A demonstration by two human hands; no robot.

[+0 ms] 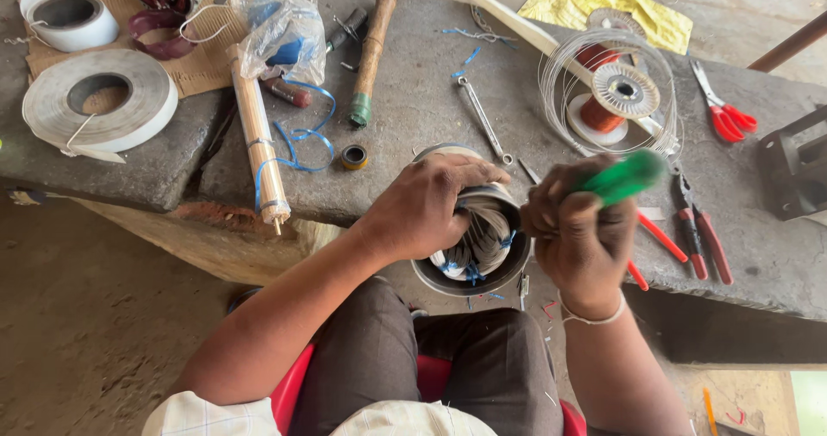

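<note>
Round grey metal motor stator with pale wound coils (482, 242) held at the near edge of the rough grey stone desk (413, 91), above the lap. Left hand (428, 205) wrapped over the stator's top and left rim, fingers curled closed on it. Right hand (579, 233) just right of the stator, clenched around a green-handled tool (622, 177); tool tip hidden behind the fist.

Beyond the stator, toward the far side of the desk: one slim steel spanner (482, 119), one small roll of dark tape (353, 157), one brown wooden stick with a green taped end (370, 52), one pale bamboo stick tied with blue strips (258, 139), one clear plastic bag with blue contents (280, 27). Far left of the stator: two rolls of white tape, one large (99, 100) and one small (71, 21), on a separate slab.

Right of the stator: one spool of copper wire with loose silver wire loops (613, 96), one pair of red-handled pliers (702, 238), one pair of red-handled scissors (724, 109), one yellow cloth (603, 5). Nothing between the hands and the stator.
</note>
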